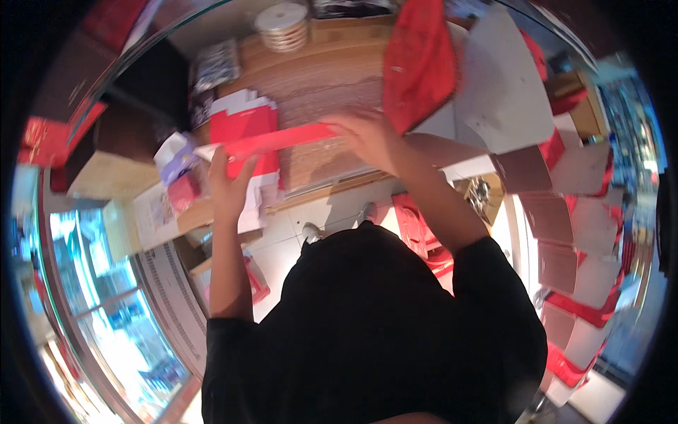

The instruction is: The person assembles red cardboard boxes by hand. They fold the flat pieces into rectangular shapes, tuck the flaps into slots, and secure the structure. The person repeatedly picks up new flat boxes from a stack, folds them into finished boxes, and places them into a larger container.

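My left hand (pixel 229 185) grips the left end of a long red flat piece of card (pixel 279 140), seen nearly edge-on above the wooden table (pixel 332 78). My right hand (pixel 367 134) holds its right end, fingers spread over it. Behind the card lies a stack of red and white flat pieces (pixel 244 116). A red folded item (pixel 420 60), blurred, is just beyond my right hand.
A round spool of ribbon or tape (pixel 282 27) stands at the table's far edge. Rows of flat red and white boxes (pixel 572 233) are on the right. A red stool (pixel 417 230) stands on the tiled floor below. A glass counter (pixel 106 297) is at left.
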Demonstrator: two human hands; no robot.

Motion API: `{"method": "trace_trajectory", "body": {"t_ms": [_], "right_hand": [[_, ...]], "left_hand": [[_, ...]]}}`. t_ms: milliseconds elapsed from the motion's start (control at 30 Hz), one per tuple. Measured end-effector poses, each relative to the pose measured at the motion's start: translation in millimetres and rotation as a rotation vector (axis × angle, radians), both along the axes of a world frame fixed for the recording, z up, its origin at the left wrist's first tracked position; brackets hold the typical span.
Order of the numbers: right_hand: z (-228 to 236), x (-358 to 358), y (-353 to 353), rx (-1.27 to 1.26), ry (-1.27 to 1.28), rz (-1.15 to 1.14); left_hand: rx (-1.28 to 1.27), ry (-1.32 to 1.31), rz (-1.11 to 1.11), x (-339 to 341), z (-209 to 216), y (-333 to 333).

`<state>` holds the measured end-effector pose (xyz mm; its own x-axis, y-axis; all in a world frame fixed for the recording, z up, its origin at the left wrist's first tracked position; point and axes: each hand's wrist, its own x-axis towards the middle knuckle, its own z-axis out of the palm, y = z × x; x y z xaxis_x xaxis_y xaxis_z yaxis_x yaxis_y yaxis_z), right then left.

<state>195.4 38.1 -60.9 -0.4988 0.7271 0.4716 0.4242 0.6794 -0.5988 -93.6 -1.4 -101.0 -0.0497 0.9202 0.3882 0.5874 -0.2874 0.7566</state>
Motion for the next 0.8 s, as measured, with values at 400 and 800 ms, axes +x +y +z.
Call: {"method": "trace_trajectory", "body": {"t_ms": [400,800], "right_hand": [[-41.3,-83.4,20.5,-0.009,-0.709,0.089],[-38.3,-85.6,75.6,-0.762,-0.756,0.472]], "left_hand": [[-0.489,-0.544,-0.06,3.4,-84.1,-26.7],[-0.408,-0.427,-0.05,14.1,-70.2,-37.7]]}}
